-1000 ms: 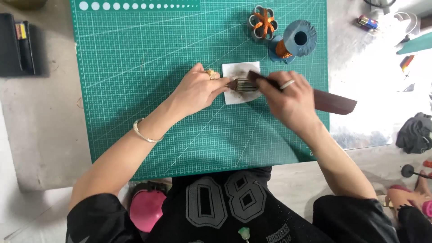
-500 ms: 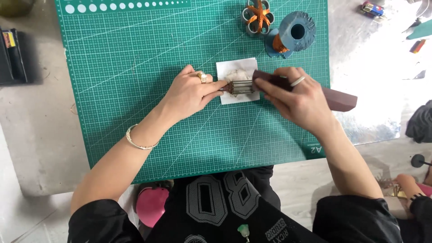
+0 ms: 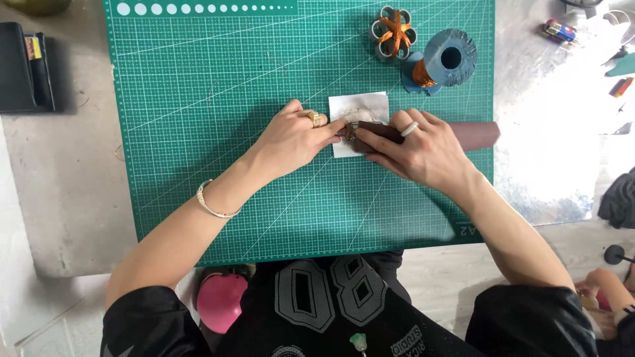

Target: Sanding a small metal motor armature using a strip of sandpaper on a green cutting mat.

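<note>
A dark brown leather strap lies across the right part of a green gridded cutting mat, just right of the frame's centre, its free end reaching the mat's right edge. Its left end rests on a small white sheet of paper laid flat on the mat. The right hand, wearing a pale ring, lies over the strap's left portion, fingers closed down on the leather and pressing it against the mat. The left hand, with a gold ring and a silver bracelet at the wrist, comes in from the left; its fingertips pinch a small metal fitting at the very end of the strap, where both hands meet. How the fitting is shaped is too small to tell.

In the upper right of the mat stands a blue spool with a hole through its core and orange thread at its base, and just left of it a grey ring-shaped holder with an orange star-like piece. At the upper left of the frame, off the mat on the grey table, lies a black case. A pink rounded object shows at the bottom, below the table edge.
</note>
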